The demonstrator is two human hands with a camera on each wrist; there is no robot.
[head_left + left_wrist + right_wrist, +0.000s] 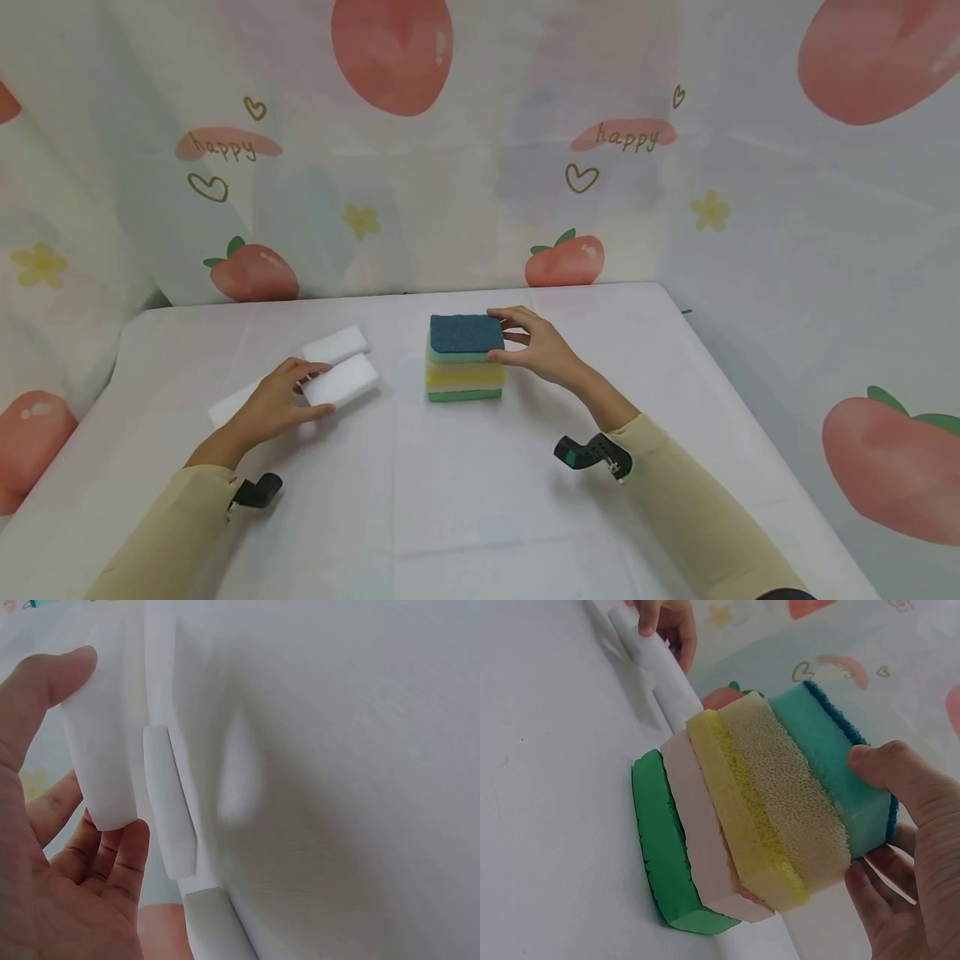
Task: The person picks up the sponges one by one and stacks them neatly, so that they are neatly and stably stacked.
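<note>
My left hand (273, 404) pinches a white sponge block (343, 381) between thumb and fingers, tilted above the table in the left wrist view. Two more white blocks lie by this hand: one just behind (335, 342), the other to its left (231, 406). My right hand (546, 350) grips the right end of a teal sponge (817, 761) with a dark blue scouring top (467, 333). This sponge tops a stack; below it come a beige sponge (784, 787), a yellow sponge (739, 810), a pale pink sponge (701, 832) and a green sponge (660, 840) at the bottom.
A white-covered table (450, 500) carries everything. Behind it hangs a cloth backdrop (465, 183) printed with fruit, hearts and flowers, which also runs along both sides. The table's right edge slopes away beyond my right forearm.
</note>
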